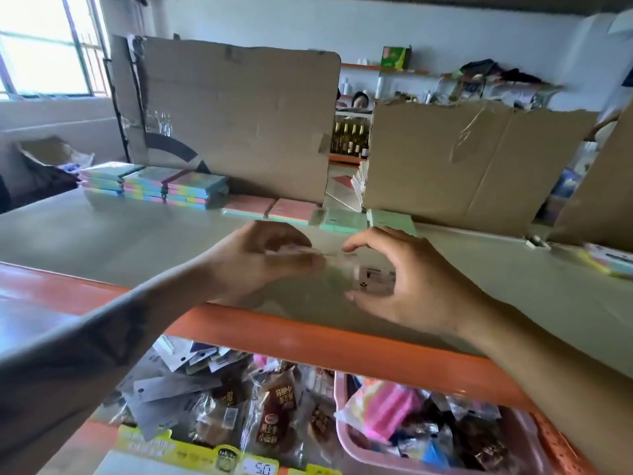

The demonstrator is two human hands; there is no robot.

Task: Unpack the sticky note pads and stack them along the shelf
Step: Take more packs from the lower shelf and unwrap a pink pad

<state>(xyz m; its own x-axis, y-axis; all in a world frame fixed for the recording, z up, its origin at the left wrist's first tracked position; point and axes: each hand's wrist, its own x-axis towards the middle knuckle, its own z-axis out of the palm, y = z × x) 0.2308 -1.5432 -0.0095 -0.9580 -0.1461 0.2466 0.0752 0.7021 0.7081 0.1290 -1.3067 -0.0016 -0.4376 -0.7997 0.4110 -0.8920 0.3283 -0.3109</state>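
- Motion blur is smearing the clear plastic wrapper (346, 272) between the left hand (260, 258) and the right hand (407, 286), so whether any fingers are actually pinching it is impossible to tell.
- The tall brown cardboard sheet (239, 121) is hiding the wall behind the grey shelf top (102, 231).
- The frame's right edge is cutting off a pastel sticky note pad (609, 262).
- The orange shelf rail (308, 330) is covering part of the pink plastic basket (342, 437) below.
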